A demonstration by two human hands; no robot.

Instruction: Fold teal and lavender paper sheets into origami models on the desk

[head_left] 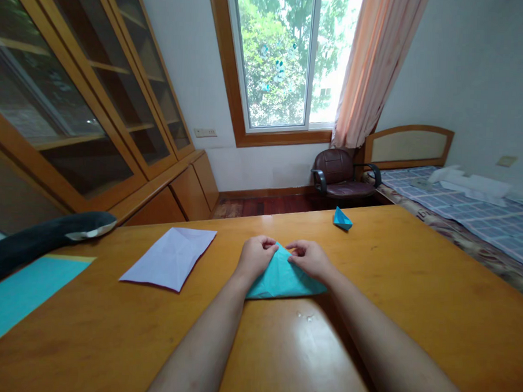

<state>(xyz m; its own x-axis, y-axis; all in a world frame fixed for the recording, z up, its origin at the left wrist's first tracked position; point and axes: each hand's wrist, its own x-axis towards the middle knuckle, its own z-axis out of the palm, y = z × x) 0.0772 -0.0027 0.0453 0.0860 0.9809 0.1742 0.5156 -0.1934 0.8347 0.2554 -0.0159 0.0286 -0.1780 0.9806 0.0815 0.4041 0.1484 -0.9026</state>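
Note:
A teal sheet of paper, partly folded into a triangular shape, lies on the wooden table in front of me. My left hand presses and pinches its upper left edge. My right hand pinches the upper right edge near the top point. Both hands meet close together at the paper's peak, fingers curled onto it.
A small folded teal paper figure sits farther back on the table. A creased white sheet lies to the left, a flat teal sheet at the left edge, a dark plush object above it. Chair and bed stand beyond.

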